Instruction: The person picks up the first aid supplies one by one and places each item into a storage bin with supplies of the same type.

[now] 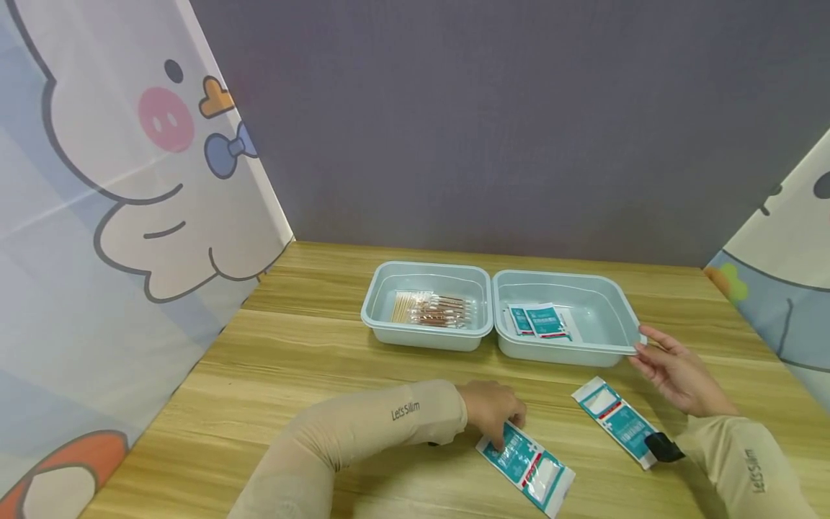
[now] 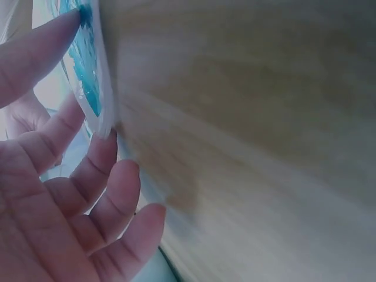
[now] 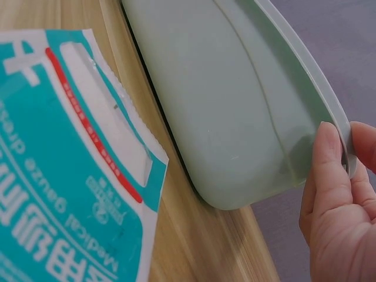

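My left hand [image 1: 491, 409] pinches one end of a teal and white medical gauze dressing packet [image 1: 528, 467] low over the table. In the left wrist view, the thumb lies on the packet's teal face [image 2: 87, 76] and fingers are at its edge. My right hand [image 1: 681, 375] grips the near right corner of a pale blue plastic bin [image 1: 603, 355]; the right wrist view shows its fingers [image 3: 329, 170] and thumb on either side of the rim. A second gauze packet [image 1: 619, 422] lies on the table below that bin, beside my right wrist.
Inside the gripped bin, several teal and white packets [image 1: 545, 321] lie at the left. A matching bin [image 1: 424, 336] stands beside it, holding bagged cotton swabs [image 1: 441, 311] and thin wooden sticks [image 1: 402, 308]. A grey panel [image 1: 486, 144] rises behind the wooden table [image 1: 272, 360].
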`<state>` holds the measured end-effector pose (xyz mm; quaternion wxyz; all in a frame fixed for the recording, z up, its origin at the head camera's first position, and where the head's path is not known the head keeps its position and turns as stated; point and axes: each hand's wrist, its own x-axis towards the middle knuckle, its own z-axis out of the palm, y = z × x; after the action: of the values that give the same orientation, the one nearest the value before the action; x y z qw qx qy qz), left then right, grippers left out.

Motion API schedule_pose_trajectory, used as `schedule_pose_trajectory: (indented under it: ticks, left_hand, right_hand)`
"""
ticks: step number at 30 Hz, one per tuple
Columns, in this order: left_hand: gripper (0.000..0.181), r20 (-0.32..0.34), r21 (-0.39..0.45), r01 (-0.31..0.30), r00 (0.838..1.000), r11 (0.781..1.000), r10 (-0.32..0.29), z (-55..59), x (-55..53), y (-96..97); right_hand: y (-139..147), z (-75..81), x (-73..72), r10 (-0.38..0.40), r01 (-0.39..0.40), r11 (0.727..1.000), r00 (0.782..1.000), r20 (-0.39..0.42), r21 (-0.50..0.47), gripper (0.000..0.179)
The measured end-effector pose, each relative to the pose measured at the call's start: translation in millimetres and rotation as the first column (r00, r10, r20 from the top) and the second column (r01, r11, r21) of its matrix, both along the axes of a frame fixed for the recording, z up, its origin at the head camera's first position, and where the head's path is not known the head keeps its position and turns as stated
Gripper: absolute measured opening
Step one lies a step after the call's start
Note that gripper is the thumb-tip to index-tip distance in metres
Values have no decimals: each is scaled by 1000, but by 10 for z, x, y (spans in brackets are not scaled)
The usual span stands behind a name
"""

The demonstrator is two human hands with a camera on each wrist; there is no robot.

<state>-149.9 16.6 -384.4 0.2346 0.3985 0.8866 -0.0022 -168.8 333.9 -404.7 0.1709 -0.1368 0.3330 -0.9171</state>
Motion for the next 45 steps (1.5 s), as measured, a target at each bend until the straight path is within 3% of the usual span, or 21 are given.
schedule_pose_trajectory:
  ticks: [9, 15, 22, 32, 35, 41, 45]
  left_hand:
    - [28, 70, 58, -47, 997, 997, 43, 9, -7, -25]
    - [22, 48, 49, -50, 998, 998, 48, 20, -2, -39]
    - [11, -19, 29, 4, 1000, 1000, -4, 53, -41, -42]
    - [5, 29, 146, 0, 1000, 989, -4, 153, -115, -78]
    - [6, 50, 193, 2, 999, 981, -11, 179, -147, -85]
    - [4, 166, 284, -97, 985, 954, 50, 275, -239, -113]
    - [3, 271, 379, -212, 956, 901, 111, 333, -312, -153]
  right_hand:
    - [-5, -1, -6, 1, -1, 1000, 1000, 3, -11, 37]
    - [1, -12, -6, -17, 17, 1000, 1000, 8, -3, 37]
    - [10, -30, -2, -19, 19, 1000, 1000, 2, -13, 36]
    - [14, -39, -13, -44, 44, 999, 999, 9, 5, 37]
    - [13, -43, -7, -34, 34, 999, 999, 0, -4, 37]
    - [18, -55, -5, -14, 13, 1000, 1000, -16, -20, 38]
    - [18, -58, -8, -23, 23, 1000, 1000, -21, -5, 38]
